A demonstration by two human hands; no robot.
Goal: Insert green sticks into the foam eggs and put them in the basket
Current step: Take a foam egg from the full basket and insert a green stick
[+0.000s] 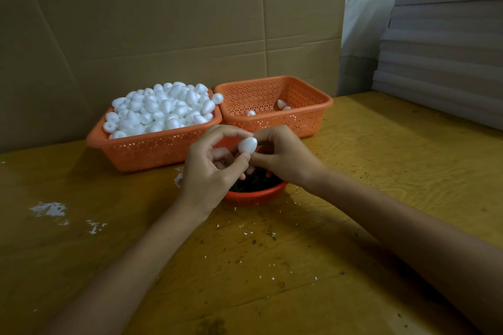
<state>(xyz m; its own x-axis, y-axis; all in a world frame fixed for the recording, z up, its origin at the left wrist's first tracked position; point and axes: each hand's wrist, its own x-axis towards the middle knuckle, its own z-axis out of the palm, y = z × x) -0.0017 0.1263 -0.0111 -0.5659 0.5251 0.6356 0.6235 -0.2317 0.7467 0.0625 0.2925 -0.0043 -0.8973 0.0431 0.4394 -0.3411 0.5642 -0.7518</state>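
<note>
A white foam egg (247, 144) is pinched between the thumb and forefinger of my left hand (211, 168). My right hand (283, 156) meets it from the right, its fingertips pinched together against the egg's end; any stick there is hidden. Both hands hover over a small round orange bowl (253, 194) of dark green sticks (251, 181). Behind on the left stands an orange basket (152, 147) heaped with foam eggs (163, 109). To its right, a second orange basket (304, 117) holds three eggs (281, 104).
The wooden table (381, 171) carries white foam crumbs (49, 209) at the left and small flecks in front of the bowl. Cardboard sheets (163, 22) form the wall behind the baskets. A stack of grey boards (441, 57) rises at the far right.
</note>
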